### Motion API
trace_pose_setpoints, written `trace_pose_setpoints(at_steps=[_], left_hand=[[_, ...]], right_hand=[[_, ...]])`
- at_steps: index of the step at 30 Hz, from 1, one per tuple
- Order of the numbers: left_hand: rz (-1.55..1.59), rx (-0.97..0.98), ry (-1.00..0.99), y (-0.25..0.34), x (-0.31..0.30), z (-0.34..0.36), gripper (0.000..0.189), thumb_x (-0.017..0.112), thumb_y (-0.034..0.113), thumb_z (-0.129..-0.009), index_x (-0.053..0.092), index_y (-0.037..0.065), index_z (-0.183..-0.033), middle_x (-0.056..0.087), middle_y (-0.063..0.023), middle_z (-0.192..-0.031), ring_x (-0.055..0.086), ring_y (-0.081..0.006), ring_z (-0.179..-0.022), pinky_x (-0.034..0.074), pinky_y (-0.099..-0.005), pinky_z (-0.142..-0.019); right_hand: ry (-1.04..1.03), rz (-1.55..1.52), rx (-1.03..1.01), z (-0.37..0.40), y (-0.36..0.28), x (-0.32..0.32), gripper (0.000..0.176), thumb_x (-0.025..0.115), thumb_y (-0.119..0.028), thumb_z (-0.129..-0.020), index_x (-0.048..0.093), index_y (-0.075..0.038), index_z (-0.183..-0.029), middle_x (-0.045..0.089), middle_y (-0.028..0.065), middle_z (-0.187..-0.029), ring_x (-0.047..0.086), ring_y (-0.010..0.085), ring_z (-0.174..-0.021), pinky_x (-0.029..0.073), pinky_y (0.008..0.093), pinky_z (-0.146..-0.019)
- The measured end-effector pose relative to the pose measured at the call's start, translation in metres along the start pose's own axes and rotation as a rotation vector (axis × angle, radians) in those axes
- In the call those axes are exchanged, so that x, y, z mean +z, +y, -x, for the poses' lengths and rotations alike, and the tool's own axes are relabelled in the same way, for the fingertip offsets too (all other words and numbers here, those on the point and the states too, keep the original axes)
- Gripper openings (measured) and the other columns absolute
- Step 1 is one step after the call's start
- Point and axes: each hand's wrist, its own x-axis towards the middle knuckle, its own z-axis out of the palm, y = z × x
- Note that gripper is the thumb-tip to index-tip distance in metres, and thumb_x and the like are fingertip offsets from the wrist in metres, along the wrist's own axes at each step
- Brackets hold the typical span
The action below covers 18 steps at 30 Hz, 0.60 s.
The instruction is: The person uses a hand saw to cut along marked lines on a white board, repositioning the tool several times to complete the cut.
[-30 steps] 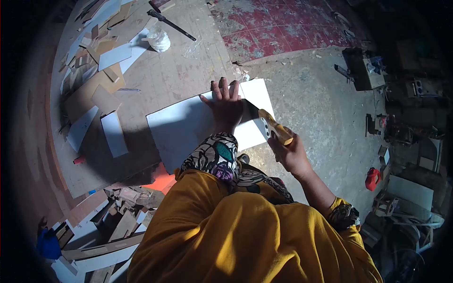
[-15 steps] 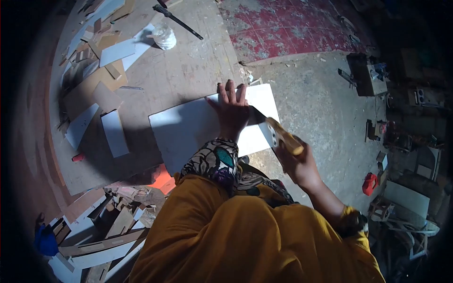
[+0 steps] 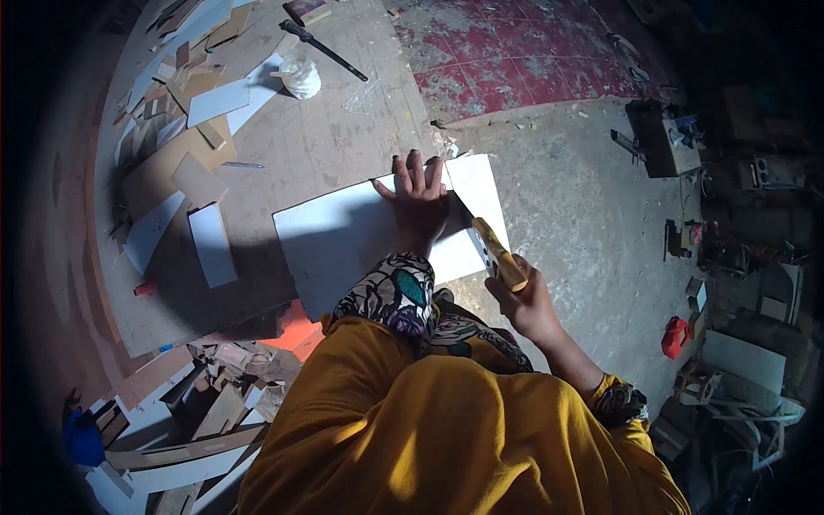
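Observation:
A white board [image 3: 343, 232] lies across the table edge, its right end jutting out over the floor. My left hand [image 3: 419, 206] presses flat on it with the fingers spread, their tips at the far edge. In my right hand [image 3: 525, 300] is the wooden handle of a handsaw [image 3: 499, 256], gripped at the board's near right side. Its dark blade slants up and left over the board, close beside my left hand. A thin dark line runs from the blade towards the far edge. The blade's lower part is hidden.
On the table [image 3: 343, 129] stand a white jar [image 3: 300, 77] and a black bar-like tool [image 3: 324, 50]. A pen [image 3: 244, 165] and board offcuts [image 3: 211, 245] lie to the left. Scrap wood [image 3: 219, 412] is heaped below left; a red container [image 3: 675, 336] sits on the floor at right.
My right hand and the saw have moved left and slightly down, the handle coming closer to the board. My left hand keeps its place on the board. The view has shifted slightly.

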Motion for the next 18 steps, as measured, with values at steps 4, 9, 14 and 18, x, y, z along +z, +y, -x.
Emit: trace_pose_setpoints(at_steps=[4,9,14,18], left_hand=[[-0.038,0.026,0.025,-0.003,0.01,-0.009,0.044,0.048,0.037,-0.09,0.048,0.026,-0.133,0.031,-0.0095,-0.15,0.015,-0.0355,-0.142,0.001,-0.0742,-0.101],[-0.005,0.086,0.07,-0.003,0.022,-0.025,0.044,0.053,0.042,-0.086,0.053,0.03,-0.128,0.036,-0.009,-0.147,0.015,-0.0355,-0.142,0.001,-0.0719,-0.103],[0.086,0.058,0.117,-0.005,0.022,-0.027,0.041,0.052,0.042,-0.086,0.058,0.031,-0.124,0.035,-0.0091,-0.147,0.015,-0.036,-0.142,-0.001,-0.0695,-0.105],[0.067,0.067,0.137,-0.007,0.019,-0.033,0.04,0.052,0.041,-0.086,0.059,0.031,-0.124,0.036,-0.0105,-0.147,0.015,-0.0363,-0.142,0.001,-0.0705,-0.104]], right_hand=[[-0.036,-0.02,0.014,0.0,-0.004,-0.004,0.019,0.064,-0.008,-0.084,0.054,0.003,-0.095,0.055,0.0061,-0.077,0.051,0.0115,-0.075,0.044,0.0281,-0.069],[0.025,0.053,-0.239,-0.006,0.008,0.005,0.017,0.066,-0.011,-0.086,0.05,-0.004,-0.09,0.046,-0.0041,-0.069,0.042,0.0039,-0.059,0.035,0.0201,-0.051],[-0.057,-0.092,0.039,-0.006,-0.002,-0.01,0.016,0.065,-0.007,-0.085,0.052,0.0,-0.09,0.05,0.0003,-0.075,0.047,0.0091,-0.072,0.041,0.0248,-0.065],[-0.04,-0.007,-0.05,-0.01,-0.004,-0.005,0.016,0.065,-0.01,-0.085,0.05,-0.003,-0.088,0.049,-0.0016,-0.071,0.045,0.0067,-0.064,0.039,0.0232,-0.057]])
